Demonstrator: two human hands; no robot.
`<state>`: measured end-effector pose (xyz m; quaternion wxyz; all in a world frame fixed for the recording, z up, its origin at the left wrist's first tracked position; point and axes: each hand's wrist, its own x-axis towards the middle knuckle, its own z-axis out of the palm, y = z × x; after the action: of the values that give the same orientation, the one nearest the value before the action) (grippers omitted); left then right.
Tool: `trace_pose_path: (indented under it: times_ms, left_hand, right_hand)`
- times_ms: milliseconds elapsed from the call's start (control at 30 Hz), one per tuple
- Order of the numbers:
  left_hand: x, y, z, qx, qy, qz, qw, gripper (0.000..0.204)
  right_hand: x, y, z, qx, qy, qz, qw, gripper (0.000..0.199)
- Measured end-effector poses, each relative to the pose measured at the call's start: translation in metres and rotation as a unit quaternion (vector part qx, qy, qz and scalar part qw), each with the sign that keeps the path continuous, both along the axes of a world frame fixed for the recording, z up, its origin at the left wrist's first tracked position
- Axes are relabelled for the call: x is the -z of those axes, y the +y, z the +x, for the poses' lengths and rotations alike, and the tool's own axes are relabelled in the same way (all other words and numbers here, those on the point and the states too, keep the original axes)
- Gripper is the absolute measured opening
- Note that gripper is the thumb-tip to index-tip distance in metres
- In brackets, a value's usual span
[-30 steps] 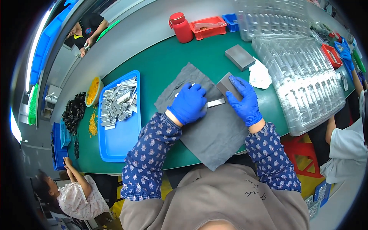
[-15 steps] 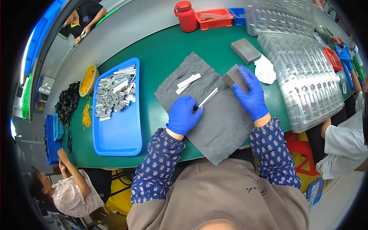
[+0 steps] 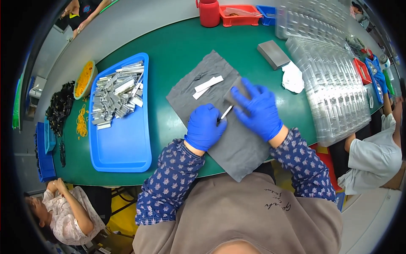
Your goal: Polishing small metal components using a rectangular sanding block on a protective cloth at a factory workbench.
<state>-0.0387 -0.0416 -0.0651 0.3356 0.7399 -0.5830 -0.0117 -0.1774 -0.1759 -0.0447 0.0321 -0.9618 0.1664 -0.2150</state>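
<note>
My left hand (image 3: 204, 127), in a blue glove, is closed around the near end of a slim metal strip (image 3: 227, 112). Its far end sticks out between thumb and fingers. My right hand (image 3: 259, 111), also gloved, grips a grey sanding block (image 3: 231, 95) with the fingers over its top. The block is at the strip's far end; whether they touch is hard to tell. Both hands are above a dark grey cloth (image 3: 243, 154) lying at a slant. Two pale flat strips (image 3: 209, 86) lie crossed on the cloth beyond my left hand.
Left stands a blue tray (image 3: 120, 154) with a heap of metal strips (image 3: 118, 95), beside a bowl of yellow rubber bands (image 3: 85, 78). A second grey block (image 3: 273, 55), a crumpled white cloth (image 3: 292, 78) and clear plastic trays (image 3: 327, 84) are right. Other people sit at both sides.
My right hand has moved left with the sanding block, from the cloth's right edge to the strip's far end. My left hand still holds the strip. The view has shifted slightly.
</note>
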Motion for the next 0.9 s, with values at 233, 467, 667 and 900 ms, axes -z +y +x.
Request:
trace_pose_path:
  times_ms: [233,467,667,900]
  left_hand:
    - [0.001,0.002,-0.001,0.002,-0.012,-0.005,1.000,0.016]
    - [0.002,0.002,-0.004,-0.003,-0.022,-0.010,1.000,0.016]
    - [0.001,0.000,-0.003,-0.003,-0.013,-0.002,1.000,0.018]
    - [-0.001,0.004,-0.001,-0.006,-0.016,0.031,0.999,0.017]
  right_hand:
    - [0.002,-0.026,0.004,0.030,0.003,0.026,0.999,0.054]
    - [0.002,-0.011,0.002,-0.006,-0.015,-0.011,1.000,0.053]
    - [0.008,-0.058,-0.006,0.056,-0.126,0.052,0.989,0.055]
    - [-0.004,-0.005,0.000,-0.050,-0.018,-0.009,0.999,0.056]
